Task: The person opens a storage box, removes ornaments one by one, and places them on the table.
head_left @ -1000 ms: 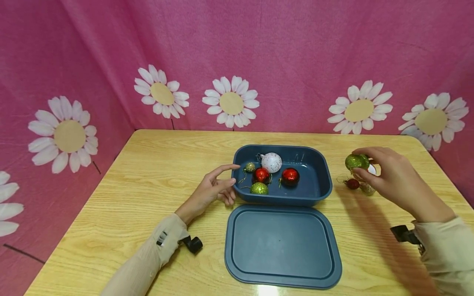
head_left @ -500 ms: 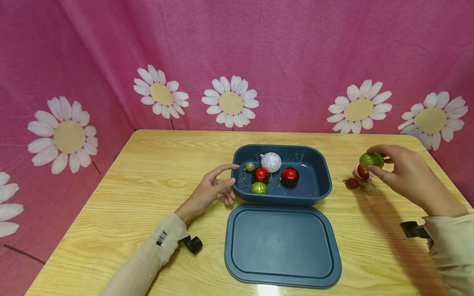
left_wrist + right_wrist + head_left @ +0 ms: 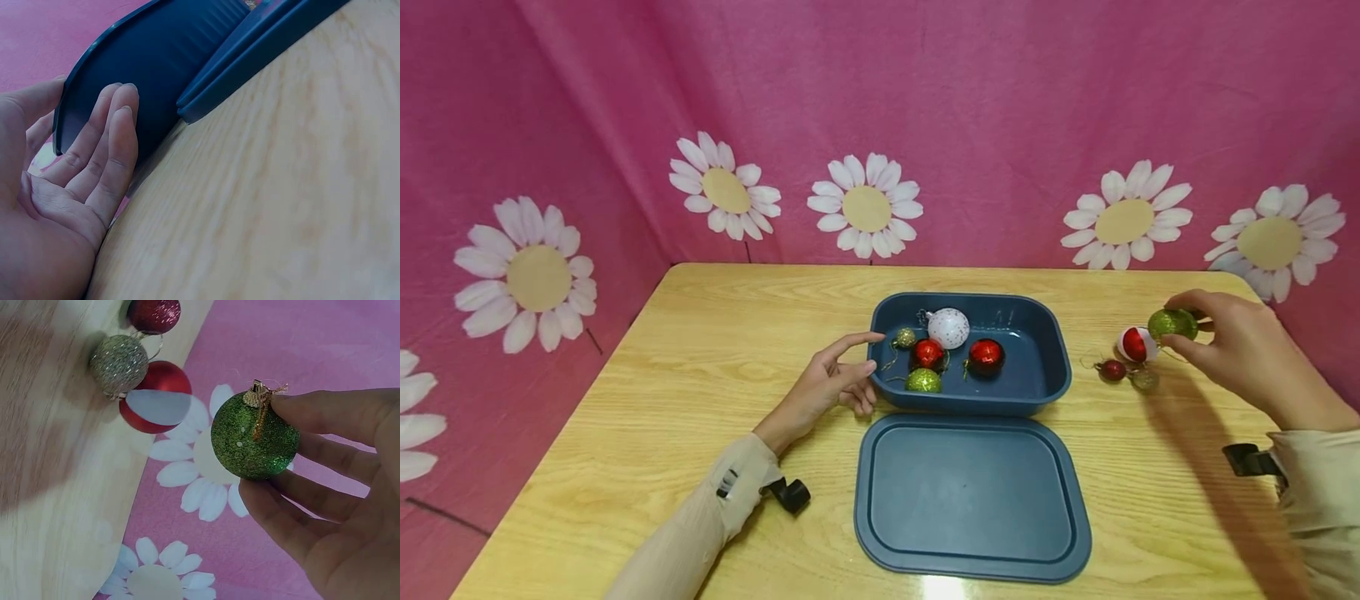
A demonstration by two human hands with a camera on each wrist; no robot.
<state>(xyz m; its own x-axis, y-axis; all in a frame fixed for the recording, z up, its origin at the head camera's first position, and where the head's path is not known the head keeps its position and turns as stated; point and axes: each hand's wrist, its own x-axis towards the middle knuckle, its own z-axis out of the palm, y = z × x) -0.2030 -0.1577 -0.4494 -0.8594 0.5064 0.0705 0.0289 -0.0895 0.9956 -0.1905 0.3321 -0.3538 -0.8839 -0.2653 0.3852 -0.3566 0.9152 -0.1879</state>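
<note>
green glitter ball point(image 3: 250, 440): probably light, brittle, grippy; best held round its middle
right hand point(image 3: 1251, 354): pinching it
left hand point(image 3: 823, 383): relaxed fingers touching box point(image 3: 970, 405) rim

text: none legible | labels: none | numbers: none | signs: none

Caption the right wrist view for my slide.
Right hand holding a glittery green bauble; three more baubles on the table.
</note>
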